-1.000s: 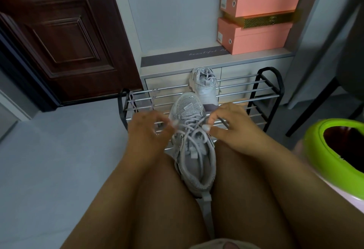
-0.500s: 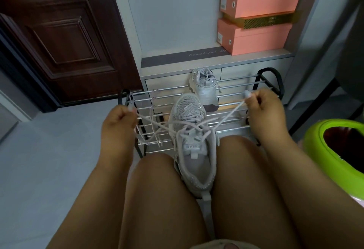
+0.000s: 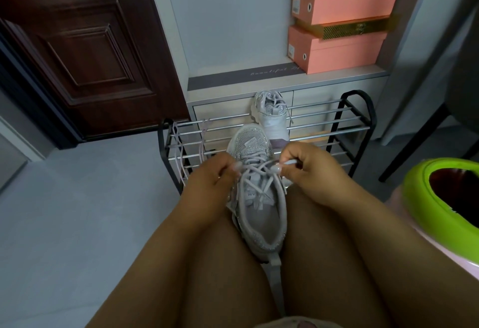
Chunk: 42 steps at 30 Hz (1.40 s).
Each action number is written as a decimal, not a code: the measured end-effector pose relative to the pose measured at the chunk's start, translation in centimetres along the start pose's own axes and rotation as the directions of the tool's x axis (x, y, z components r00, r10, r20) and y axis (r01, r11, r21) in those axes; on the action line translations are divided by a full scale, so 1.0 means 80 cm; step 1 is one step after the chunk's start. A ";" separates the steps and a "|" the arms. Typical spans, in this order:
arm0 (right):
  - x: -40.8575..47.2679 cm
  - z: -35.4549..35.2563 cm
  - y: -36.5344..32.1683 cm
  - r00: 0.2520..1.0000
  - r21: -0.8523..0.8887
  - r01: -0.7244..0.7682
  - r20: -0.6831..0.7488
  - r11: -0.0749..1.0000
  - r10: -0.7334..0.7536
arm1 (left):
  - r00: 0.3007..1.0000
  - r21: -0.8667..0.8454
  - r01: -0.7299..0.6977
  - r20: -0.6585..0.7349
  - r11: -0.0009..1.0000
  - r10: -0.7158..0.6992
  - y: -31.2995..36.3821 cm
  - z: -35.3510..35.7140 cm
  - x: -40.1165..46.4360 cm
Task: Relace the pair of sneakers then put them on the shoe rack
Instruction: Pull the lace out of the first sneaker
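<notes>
A grey glittery sneaker (image 3: 261, 213) is wedged between my thighs, toe pointing away from me. Its pale lace (image 3: 256, 169) crosses over the tongue. My left hand (image 3: 215, 180) pinches one lace end at the shoe's left side. My right hand (image 3: 303, 169) pinches the other end at its right side. Both hands sit close over the eyelets. The second sneaker (image 3: 272, 115) stands on the top bars of the black and silver shoe rack (image 3: 344, 130) just beyond the first shoe.
A loose lace (image 3: 178, 154) hangs over the rack's left end. Pink shoe boxes (image 3: 342, 34) are stacked on a cabinet behind the rack. A dark wooden door (image 3: 85, 50) is at the left. A green-rimmed bin (image 3: 440, 198) stands by my right leg, a chair leg (image 3: 414, 141) beyond it.
Half a second ago my hands were spread wide, pulling the lace ends taut. Now both have come back in to the middle over the shoe's eyelets.
</notes>
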State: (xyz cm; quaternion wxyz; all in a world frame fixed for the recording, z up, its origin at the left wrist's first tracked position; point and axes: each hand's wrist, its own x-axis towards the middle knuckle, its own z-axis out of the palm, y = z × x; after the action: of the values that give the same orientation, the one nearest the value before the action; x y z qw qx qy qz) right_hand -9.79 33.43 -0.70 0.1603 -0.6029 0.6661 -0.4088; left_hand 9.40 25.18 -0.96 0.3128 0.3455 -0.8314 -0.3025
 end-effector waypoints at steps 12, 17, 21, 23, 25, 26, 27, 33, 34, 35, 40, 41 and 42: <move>0.008 -0.026 -0.016 0.927 0.716 -0.050 -0.227 0.696 0.300 | 0.949 -0.524 0.173 -0.139 0.834 -0.284 0.009 -0.051 0.020; 0.014 -0.020 -0.010 0.979 0.289 -0.139 -0.103 0.947 0.175 | 0.981 -0.247 0.189 0.006 0.951 -0.193 0.002 -0.016 0.014; 0.021 -0.003 -0.003 0.988 0.018 -0.152 0.035 0.988 0.152 | 0.998 0.023 0.057 0.038 0.998 -0.057 0.001 0.000 0.016; 0.021 0.003 -0.002 0.981 0.010 -0.177 0.077 0.984 0.176 | 0.997 0.027 0.051 0.062 0.998 -0.052 0.004 0.003 0.015; 0.022 0.000 -0.005 0.976 0.064 -0.206 0.088 0.976 0.200 | 0.992 -0.061 0.106 0.079 0.993 -0.101 0.008 0.001 0.018; 0.024 -0.002 -0.007 0.973 0.084 -0.218 0.098 0.972 0.209 | 0.984 -0.114 0.166 0.086 0.980 -0.157 0.011 0.000 0.020; 0.026 -0.003 -0.011 0.970 0.089 -0.227 0.107 0.970 0.217 | 0.975 -0.143 0.214 0.095 0.966 -0.202 0.012 0.000 0.022; 0.032 0.010 -0.014 0.878 0.296 -0.465 0.272 0.834 0.393 | 0.922 -0.158 0.384 0.118 0.910 -0.368 0.012 0.010 0.031; 0.032 0.010 -0.015 0.857 0.322 -0.503 0.304 0.802 0.415 | 0.920 -0.162 0.389 0.107 0.907 -0.376 0.012 0.012 0.032; 0.033 0.010 -0.017 0.837 0.321 -0.534 0.333 0.782 0.435 | 0.927 -0.144 0.373 0.097 0.917 -0.362 0.012 0.014 0.033; 0.039 0.012 -0.016 0.783 0.358 -0.608 0.422 0.709 0.457 | 0.924 -0.033 0.348 0.182 0.937 -0.336 0.020 0.013 0.036; 0.042 0.011 -0.016 0.770 0.447 -0.636 0.431 0.629 0.471 | 0.911 -0.066 0.372 0.215 0.926 -0.351 0.020 0.009 0.036; 0.046 0.010 -0.015 0.761 0.533 -0.648 0.424 0.545 0.490 | 0.900 -0.110 0.396 0.243 0.912 -0.361 0.021 0.005 0.036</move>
State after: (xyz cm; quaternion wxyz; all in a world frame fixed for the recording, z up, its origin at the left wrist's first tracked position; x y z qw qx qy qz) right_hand -9.22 29.79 0.72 0.5583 -0.2986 0.6169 -0.4675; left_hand 6.79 24.07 0.89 0.1812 0.4400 -0.7510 -0.4578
